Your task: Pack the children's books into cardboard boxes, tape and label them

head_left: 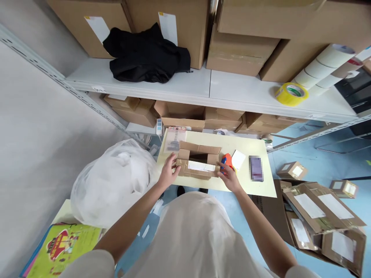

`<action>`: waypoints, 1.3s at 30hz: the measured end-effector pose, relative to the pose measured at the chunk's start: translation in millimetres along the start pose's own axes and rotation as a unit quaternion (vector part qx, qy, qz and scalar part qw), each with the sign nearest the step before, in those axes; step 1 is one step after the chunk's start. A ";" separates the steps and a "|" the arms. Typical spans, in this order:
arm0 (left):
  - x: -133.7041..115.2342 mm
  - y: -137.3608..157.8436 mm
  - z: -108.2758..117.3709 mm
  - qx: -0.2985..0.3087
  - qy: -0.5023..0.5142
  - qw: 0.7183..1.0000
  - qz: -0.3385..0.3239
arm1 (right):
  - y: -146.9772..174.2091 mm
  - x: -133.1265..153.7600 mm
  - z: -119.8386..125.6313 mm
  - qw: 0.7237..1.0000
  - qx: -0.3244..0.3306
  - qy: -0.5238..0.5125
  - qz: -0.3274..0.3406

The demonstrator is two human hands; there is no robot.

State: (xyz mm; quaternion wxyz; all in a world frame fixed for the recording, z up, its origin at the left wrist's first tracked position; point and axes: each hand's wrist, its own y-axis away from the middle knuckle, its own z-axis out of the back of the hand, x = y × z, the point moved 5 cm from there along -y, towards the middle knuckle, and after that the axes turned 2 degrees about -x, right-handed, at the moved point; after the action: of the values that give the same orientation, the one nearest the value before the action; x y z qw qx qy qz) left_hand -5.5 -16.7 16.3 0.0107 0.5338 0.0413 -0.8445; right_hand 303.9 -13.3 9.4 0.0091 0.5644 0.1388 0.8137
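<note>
A small cardboard box [182, 173] stands at the front of the pale yellow table [214, 187], its top flaps open and a white label on the near one. At its left end my left hand [169, 170] grips the cardboard between thumb and fingers. My right hand [228, 177] holds the opposite end in the same way. Right behind that hand lies an orange and blue tape dispenser [227, 159], partly covered by the fingers. The inside of the box is dark, and I cannot make out what it holds.
On the table are a white card [238, 159], a blurred purple item [256, 168] and a clear plastic packet [174, 139]. A shelf [199, 87] with boxes, black cloth [147, 54] and yellow tape [291, 94] rises behind. A white bag [113, 181] bulges left; boxes [321, 208] pile right.
</note>
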 end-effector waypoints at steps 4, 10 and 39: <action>10.6 -3.0 -7.9 -0.002 0.027 0.999 0.036 | -24.9 10.7 0.9 0.997 -0.046 0.049 -0.034; 18.9 -4.3 -11.9 0.004 0.029 0.998 0.057 | -54.8 58.8 17.6 0.995 -0.040 0.067 0.060; 6.4 -30.8 -27.6 0.095 -0.158 0.982 -0.047 | -24.9 26.4 -18.2 0.983 -0.051 0.175 0.018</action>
State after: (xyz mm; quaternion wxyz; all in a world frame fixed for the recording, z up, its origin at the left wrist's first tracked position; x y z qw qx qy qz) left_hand 14.7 16.3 0.6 -0.0736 0.3899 -0.0157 -0.9178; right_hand 274.0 11.2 21.8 -0.0009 0.4146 0.0860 0.9059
